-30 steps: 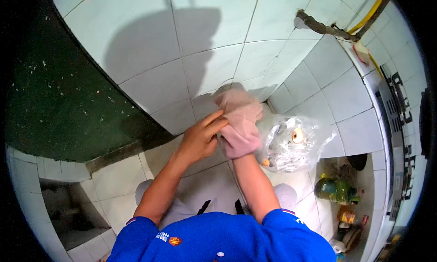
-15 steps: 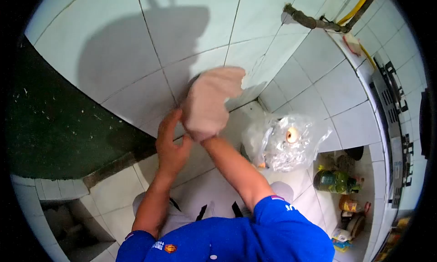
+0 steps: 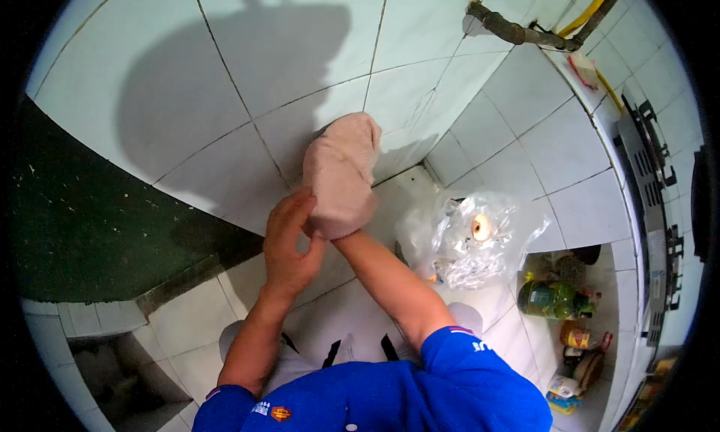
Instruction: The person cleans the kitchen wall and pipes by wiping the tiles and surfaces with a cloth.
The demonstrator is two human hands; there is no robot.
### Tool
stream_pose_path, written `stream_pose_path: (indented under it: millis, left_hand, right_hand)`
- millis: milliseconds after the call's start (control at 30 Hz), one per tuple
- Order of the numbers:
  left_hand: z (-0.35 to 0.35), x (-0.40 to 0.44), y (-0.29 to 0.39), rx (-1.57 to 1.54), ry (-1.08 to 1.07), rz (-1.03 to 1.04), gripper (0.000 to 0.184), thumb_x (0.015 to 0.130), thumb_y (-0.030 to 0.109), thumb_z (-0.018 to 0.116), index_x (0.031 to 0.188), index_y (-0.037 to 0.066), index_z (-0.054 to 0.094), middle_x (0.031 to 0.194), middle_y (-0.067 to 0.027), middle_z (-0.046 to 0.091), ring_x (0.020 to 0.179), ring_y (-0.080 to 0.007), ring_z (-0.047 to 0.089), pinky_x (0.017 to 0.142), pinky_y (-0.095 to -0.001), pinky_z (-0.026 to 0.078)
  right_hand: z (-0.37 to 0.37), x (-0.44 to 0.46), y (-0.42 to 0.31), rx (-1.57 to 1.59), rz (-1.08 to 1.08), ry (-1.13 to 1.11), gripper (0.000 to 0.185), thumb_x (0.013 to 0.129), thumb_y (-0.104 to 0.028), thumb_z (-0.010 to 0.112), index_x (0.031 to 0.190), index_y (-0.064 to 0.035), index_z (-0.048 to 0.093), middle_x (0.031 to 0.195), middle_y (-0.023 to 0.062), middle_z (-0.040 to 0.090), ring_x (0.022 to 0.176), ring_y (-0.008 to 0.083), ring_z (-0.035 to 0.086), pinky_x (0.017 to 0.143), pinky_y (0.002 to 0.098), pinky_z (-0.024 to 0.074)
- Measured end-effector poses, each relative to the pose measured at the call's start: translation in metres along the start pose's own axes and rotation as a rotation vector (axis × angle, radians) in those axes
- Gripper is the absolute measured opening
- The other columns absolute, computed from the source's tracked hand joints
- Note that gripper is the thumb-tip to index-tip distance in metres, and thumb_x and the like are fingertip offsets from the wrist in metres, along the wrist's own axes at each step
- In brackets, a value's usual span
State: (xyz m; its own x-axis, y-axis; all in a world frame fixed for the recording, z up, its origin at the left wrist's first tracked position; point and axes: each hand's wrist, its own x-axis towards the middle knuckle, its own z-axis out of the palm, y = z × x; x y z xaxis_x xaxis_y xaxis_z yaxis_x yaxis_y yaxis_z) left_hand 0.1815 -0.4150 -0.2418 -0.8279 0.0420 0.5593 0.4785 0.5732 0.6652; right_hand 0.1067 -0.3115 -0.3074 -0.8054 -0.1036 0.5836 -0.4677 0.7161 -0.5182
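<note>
A pink cloth (image 3: pixel 341 173) is draped over my right hand like a loose mitt, in front of the tiled wall. It hides the fingers completely; only my right forearm (image 3: pixel 386 282) shows below the cloth's lower edge. My left hand (image 3: pixel 289 241) is beside the cloth's left side, thumb and fingers apart in a curve. Its fingertips and thumb reach the cloth's lower left edge, without a visible grip on it.
A clear plastic bag (image 3: pixel 480 241) with crumpled contents stands on the floor to the right. Beyond it, a low alcove holds a green bottle (image 3: pixel 551 300) and other containers. A dark green panel (image 3: pixel 112 229) is at left, a pipe (image 3: pixel 502 31) at upper right.
The cloth's upper part has turned and gathered, its right flap no longer spreading outward. My left hand has moved slightly right and up, with its fingertips now against the cloth.
</note>
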Motion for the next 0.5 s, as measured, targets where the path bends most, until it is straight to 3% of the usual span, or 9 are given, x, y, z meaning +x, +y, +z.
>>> stream_pose_path:
  millis: [33,67,167,233,267,367,433,500]
  left_hand:
    - [0.0,0.0,0.0,0.0,-0.001,0.0,0.056,0.072,-0.002,0.066,0.127,0.006,0.06,0.133,-0.0135,0.059,0.121,-0.0341,0.055,0.104,-0.0449,0.042]
    - [0.0,0.001,-0.001,0.045,-0.015,0.057,0.055,0.072,-0.002,0.066,0.126,0.007,0.06,0.132,-0.0131,0.06,0.12,-0.0337,0.055,0.104,-0.0444,0.042]
    - [0.001,0.004,-0.001,0.068,-0.026,0.09,0.052,0.073,-0.002,0.067,0.123,0.009,0.062,0.131,-0.0119,0.06,0.119,-0.0328,0.056,0.102,-0.0432,0.044]
    - [0.002,-0.001,0.003,0.049,-0.026,0.038,0.05,0.073,-0.002,0.067,0.122,0.009,0.063,0.131,-0.0112,0.06,0.119,-0.0321,0.056,0.101,-0.0426,0.044]
    - [0.002,-0.001,0.006,0.025,-0.023,0.029,0.049,0.073,-0.002,0.067,0.12,0.009,0.064,0.129,-0.0106,0.061,0.117,-0.0313,0.057,0.1,-0.042,0.045]
    - [0.002,-0.001,-0.002,0.043,-0.014,0.034,0.045,0.073,-0.002,0.067,0.117,0.009,0.066,0.124,-0.0102,0.062,0.113,-0.0302,0.058,0.097,-0.041,0.047]
    - [0.001,0.001,-0.002,0.089,-0.011,0.018,0.044,0.074,-0.003,0.067,0.116,0.009,0.067,0.121,-0.0103,0.062,0.111,-0.0298,0.059,0.095,-0.0405,0.048]
    - [-0.001,0.003,0.001,-0.078,0.001,-0.093,0.039,0.075,-0.004,0.067,0.113,0.008,0.068,0.116,-0.0096,0.063,0.106,-0.0289,0.06,0.09,-0.0388,0.05]
  right_hand:
    - [-0.012,0.003,-0.007,-0.099,0.103,-0.141,0.049,0.094,-0.034,0.049,0.136,-0.0095,0.049,0.132,0.0173,0.053,0.125,0.0374,0.047,0.108,0.0454,0.0359]
    - [-0.006,0.001,-0.004,-0.101,0.102,-0.135,0.049,0.094,-0.034,0.049,0.136,-0.0095,0.049,0.132,0.0173,0.053,0.125,0.0374,0.047,0.108,0.0454,0.0359]
    - [0.002,0.006,0.008,0.12,0.119,-0.341,0.052,0.097,-0.036,0.046,0.142,-0.0106,0.044,0.141,0.0147,0.049,0.132,0.0343,0.043,0.112,0.0447,0.0316]
    - [-0.02,0.029,0.005,-0.253,0.102,-0.766,0.055,0.097,-0.037,0.046,0.146,-0.0116,0.04,0.147,0.0137,0.044,0.137,0.0319,0.039,0.115,0.0443,0.0293]
    - [-0.026,0.03,0.0,-0.252,0.14,-0.767,0.056,0.097,-0.037,0.045,0.147,-0.0117,0.04,0.147,0.0136,0.043,0.137,0.0319,0.039,0.115,0.0442,0.029]
    - [0.001,-0.002,0.008,-0.039,0.104,-0.32,0.057,0.098,-0.037,0.045,0.148,-0.012,0.038,0.149,0.0135,0.041,0.138,0.0317,0.037,0.116,0.0438,0.028]
    - [-0.001,-0.003,0.006,0.001,0.078,-0.252,0.057,0.098,-0.037,0.045,0.149,-0.0122,0.037,0.15,0.0135,0.04,0.139,0.0316,0.036,0.117,0.0436,0.0274]
    - [-0.009,0.004,0.007,-0.001,0.107,-0.271,0.058,0.098,-0.038,0.045,0.15,-0.0123,0.036,0.151,0.0134,0.039,0.14,0.0315,0.035,0.117,0.0433,0.0267]
